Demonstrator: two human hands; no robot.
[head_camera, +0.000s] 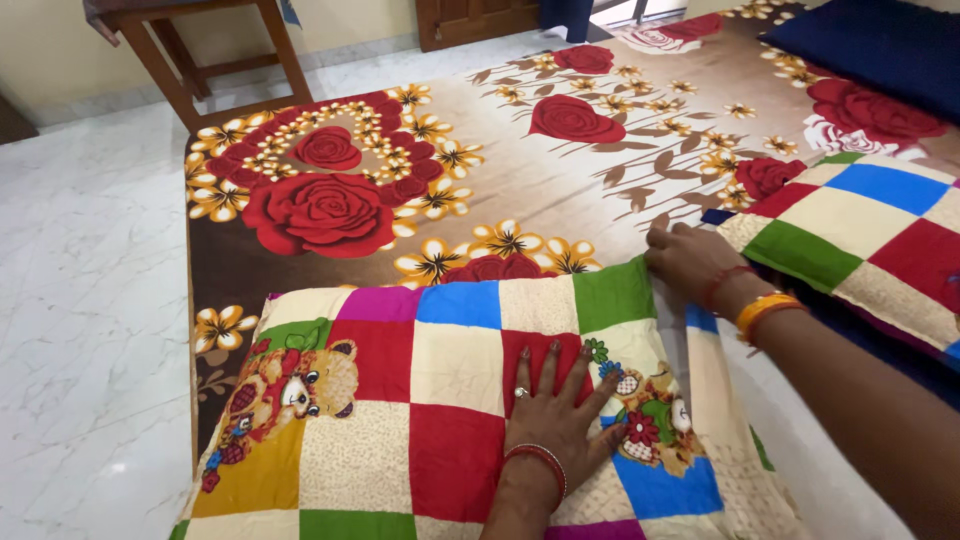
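Patchwork pillow (440, 400), bright checks, teddy-bear patches

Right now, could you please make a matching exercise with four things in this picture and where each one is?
Things:
1. left hand
2. right hand
3. second pillow
4. wooden table

Places:
A. on the marble floor, top left
B. flat on the middle of the near patchwork pillow
C. at the far right corner of the near pillow
D. on the floral bedsheet, at the right edge

Pairs: 1-B, 2-C, 3-D, 4-A
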